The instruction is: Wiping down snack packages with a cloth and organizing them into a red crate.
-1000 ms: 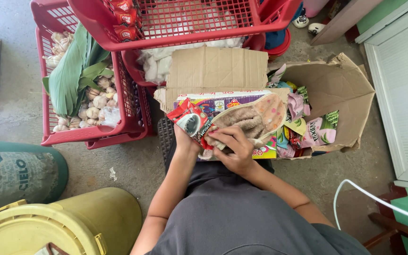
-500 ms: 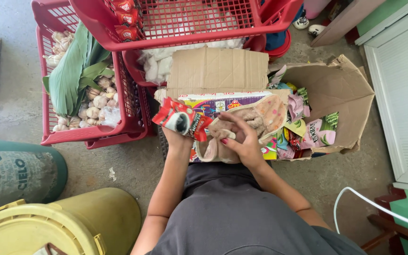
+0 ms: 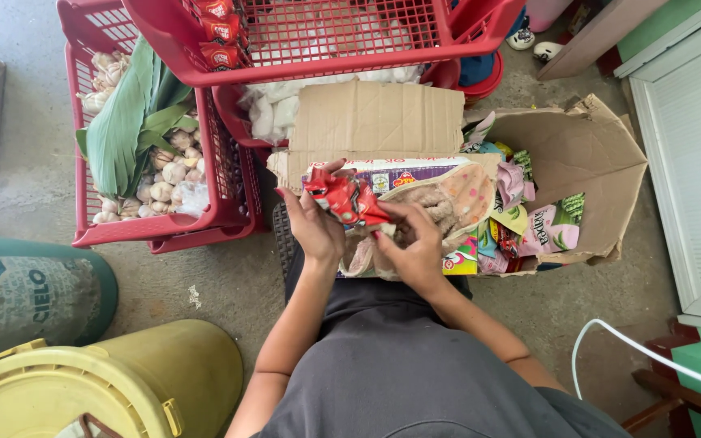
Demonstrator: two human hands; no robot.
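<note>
At frame centre, the left hand (image 3: 316,227) and right hand (image 3: 412,247) both pinch a strip of red sachets (image 3: 346,199) — held just above the open cardboard box (image 3: 586,162) of colourful packets (image 3: 529,223)

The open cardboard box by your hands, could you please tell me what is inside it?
The cardboard box holds colourful snack packets and a clear bag of beige pieces. Both hands hold red packets above it. Lower layers are covered.

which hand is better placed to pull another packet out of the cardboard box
Probably the right hand: it is low over the open cardboard box, fingers touching the packets inside. The left hand is occupied, its grip closed on a bunch of red sachets.
</note>
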